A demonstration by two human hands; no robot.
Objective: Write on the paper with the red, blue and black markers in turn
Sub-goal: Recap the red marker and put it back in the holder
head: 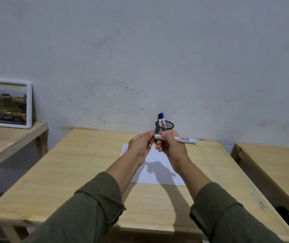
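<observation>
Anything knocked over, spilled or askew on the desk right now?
Nothing stands out. The paper lies flat, the mesh cup stands upright with two markers, and both hands hold the red marker above the sheet.

At your ten o'clock a white-framed picture (pixel 12 103) leans upright against the grey wall (pixel 157 50) on a low wooden shelf (pixel 8 142), and another wooden table (pixel 277 165) sits at your three o'clock.

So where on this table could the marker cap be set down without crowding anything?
Bare wood lies left of the paper to the table edge, and right of it too. The near strip below the paper is shadowed by the forearms. It is crowded at the far edge, around the mesh holder.
</observation>
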